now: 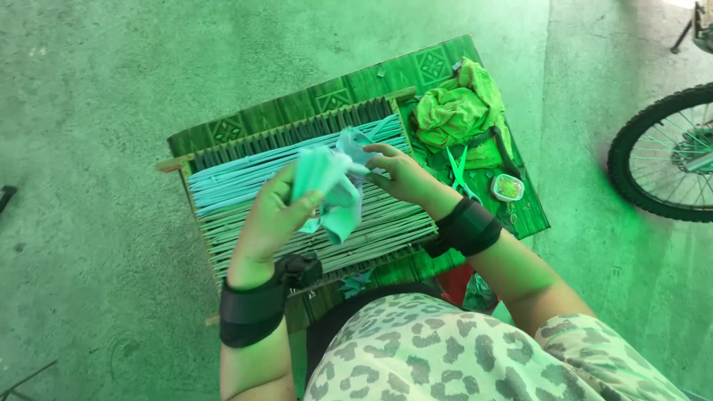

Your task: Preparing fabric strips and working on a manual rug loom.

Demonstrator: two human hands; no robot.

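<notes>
Cloth strips sit bunched in my left hand, fingers closed round them above the loom on the desk. My right hand pinches one strip's upper end. I judge I'm separating it; the bunch runs upright, tails hanging down.
</notes>
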